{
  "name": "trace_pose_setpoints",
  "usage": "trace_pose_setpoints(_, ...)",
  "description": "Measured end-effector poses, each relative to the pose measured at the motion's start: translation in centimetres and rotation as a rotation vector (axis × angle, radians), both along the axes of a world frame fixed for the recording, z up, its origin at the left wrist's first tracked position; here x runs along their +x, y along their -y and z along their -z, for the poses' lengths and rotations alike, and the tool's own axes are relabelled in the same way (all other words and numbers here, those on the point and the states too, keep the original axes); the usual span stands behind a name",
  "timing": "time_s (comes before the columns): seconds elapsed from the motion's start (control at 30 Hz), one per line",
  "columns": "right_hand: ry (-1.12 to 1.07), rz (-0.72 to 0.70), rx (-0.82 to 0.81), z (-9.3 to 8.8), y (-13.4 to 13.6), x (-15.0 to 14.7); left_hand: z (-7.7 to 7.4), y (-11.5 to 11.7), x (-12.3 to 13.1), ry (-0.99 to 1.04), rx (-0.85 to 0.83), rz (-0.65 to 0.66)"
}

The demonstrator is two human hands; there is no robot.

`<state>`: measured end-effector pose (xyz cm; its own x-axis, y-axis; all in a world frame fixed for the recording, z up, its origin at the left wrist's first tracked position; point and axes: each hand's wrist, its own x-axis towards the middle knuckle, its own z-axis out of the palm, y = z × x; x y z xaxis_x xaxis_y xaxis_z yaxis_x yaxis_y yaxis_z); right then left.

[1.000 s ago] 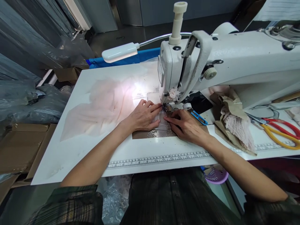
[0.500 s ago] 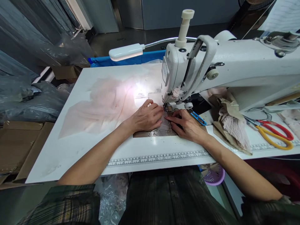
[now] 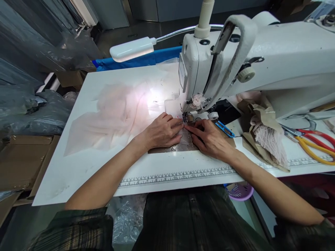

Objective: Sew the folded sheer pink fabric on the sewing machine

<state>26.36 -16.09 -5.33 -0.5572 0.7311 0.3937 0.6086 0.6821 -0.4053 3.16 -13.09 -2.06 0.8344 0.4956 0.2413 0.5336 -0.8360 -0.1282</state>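
My left hand point(image 3: 161, 131) lies flat on the white sewing table point(image 3: 86, 164), fingers pressed together on a small sheer fabric piece point(image 3: 186, 138) just in front of the needle. My right hand point(image 3: 209, 138) lies beside it, fingers pointing left and pressing the same piece at the presser foot point(image 3: 188, 118) of the white sewing machine point(image 3: 248, 66). A large sheer pink fabric point(image 3: 110, 115) spreads over the table to the left, lit by the gooseneck lamp point(image 3: 132, 53).
Blue thread snips point(image 3: 223, 128) lie right of the needle. A brown paper bundle with pink trim point(image 3: 264, 137) and red and yellow scissors point(image 3: 315, 143) lie at the right. A ruler strip point(image 3: 178, 176) runs along the table's front edge. Cardboard boxes point(image 3: 18, 164) stand at the left.
Both hands have stayed at the needle and edged slightly forward with the small piece. The head has moved closer, so the machine looms larger.
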Motion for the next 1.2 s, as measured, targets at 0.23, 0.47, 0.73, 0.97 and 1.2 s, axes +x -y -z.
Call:
trace_pose_setpoints(0.23,-0.007,0.019,-0.031,-0.1,0.0,0.2,0.1,0.1,0.4,-0.028,-0.021,-0.081)
trace_pose_setpoints(0.47,-0.120,0.071,-0.095,-0.6,-0.4,0.6,-0.1,0.4,0.6,0.003,0.033,-0.125)
trace_pose_setpoints(0.73,-0.235,0.144,-0.098,-0.8,-0.7,0.5,-2.7,2.6,0.3,-0.109,-0.095,0.128)
trace_pose_setpoints(0.97,-0.271,0.115,-0.114,-0.7,-0.6,0.2,-3.5,3.7,-0.6,-0.086,0.047,0.188)
trace_pose_setpoints(1.2,-0.260,0.096,-0.083,-0.6,-0.7,0.5,-0.4,1.4,0.0,0.066,0.027,0.194)
